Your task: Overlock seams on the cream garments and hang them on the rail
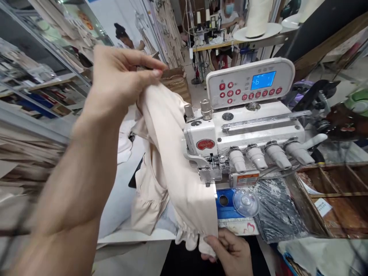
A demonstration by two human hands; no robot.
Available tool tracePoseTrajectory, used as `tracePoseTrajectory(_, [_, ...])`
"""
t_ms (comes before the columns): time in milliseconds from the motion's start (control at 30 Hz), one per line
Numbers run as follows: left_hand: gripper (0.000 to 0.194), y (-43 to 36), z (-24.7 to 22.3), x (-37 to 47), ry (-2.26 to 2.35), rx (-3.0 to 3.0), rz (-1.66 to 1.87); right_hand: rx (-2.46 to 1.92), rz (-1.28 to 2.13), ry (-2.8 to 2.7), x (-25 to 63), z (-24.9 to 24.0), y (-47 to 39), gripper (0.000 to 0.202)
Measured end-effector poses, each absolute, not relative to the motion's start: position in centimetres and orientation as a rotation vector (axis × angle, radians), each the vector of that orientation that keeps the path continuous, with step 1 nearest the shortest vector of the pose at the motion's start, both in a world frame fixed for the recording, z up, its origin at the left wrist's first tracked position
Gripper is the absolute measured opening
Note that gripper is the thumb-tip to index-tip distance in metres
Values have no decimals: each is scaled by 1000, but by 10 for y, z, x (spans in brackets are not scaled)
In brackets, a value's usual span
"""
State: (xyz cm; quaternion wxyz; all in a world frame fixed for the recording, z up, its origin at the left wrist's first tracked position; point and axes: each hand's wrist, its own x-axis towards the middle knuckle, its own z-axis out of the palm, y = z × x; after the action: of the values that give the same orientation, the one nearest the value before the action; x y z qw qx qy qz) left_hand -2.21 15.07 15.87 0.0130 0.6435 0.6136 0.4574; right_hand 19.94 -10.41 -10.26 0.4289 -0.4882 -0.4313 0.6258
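Note:
A cream garment piece (178, 168) with a ruffled, gathered lower edge is stretched between my two hands. My left hand (123, 74) is raised and pinches its upper end between thumb and fingers. Down at the front edge of the work surface, my right hand (230, 249) grips the lower corner beside the ruffle. The fabric's right edge lies at the presser foot area of a white overlock sewing machine (201, 130). More of the same cream cloth (151, 207), with another ruffle, hangs behind it on the left. The needle's exact contact with the cloth is hidden.
On the right stands a wooden compartment tray (330, 195). A ruler strip (237, 224) and a round clear plastic piece (245, 202) lie below the machine head. A control panel (250, 82) and a thread cone (258, 17) rise behind. Two other people sit farther back.

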Motion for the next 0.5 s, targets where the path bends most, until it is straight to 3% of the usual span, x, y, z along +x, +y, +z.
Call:
tracePoseTrajectory(167, [54,145,123,-32,1785,2429,1222,-1105,1680,-961,199,-85,-92,30])
tracePoseTrajectory(233, [47,113,83,-28,1620,2620,1067,-1093,1641,-891,195,-83,-91,26])
tracePoseTrajectory(300, [16,65,42,-18,1447,2740,1090,-1086,1570,-772,189,-79,-87,28])
tracePoseTrajectory(400, [20,-5,-4,2,1093,2820,1096,-991,1460,-703,180,-68,-75,37])
tracePoseTrajectory(500, [28,-36,-18,13,1015,2873,1082,-876,1396,-802,175,-58,-58,36])
